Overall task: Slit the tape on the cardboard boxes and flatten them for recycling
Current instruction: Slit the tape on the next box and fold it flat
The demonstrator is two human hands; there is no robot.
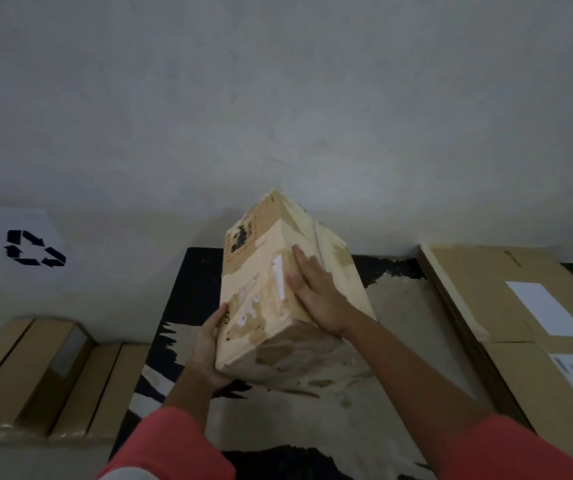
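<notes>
Cardboard box [260, 341], white label [279, 277] illegible.

The tall brown cardboard box [260, 341] is wrapped nearly all over in pale cream tape [271, 261] with a faint sheen. The tape is creased and wrinkled, and matt card shows through in patches. The black mat [195, 289] has much of its dark skin torn away, baring a rough beige backing. The flat brown cardboard cartons [485, 278] look smooth and matt, with white paper labels [548, 310]. The grey floor [278, 98] looks like dull, mottled concrete. The coral sleeves [174, 441] are soft cloth.
</notes>
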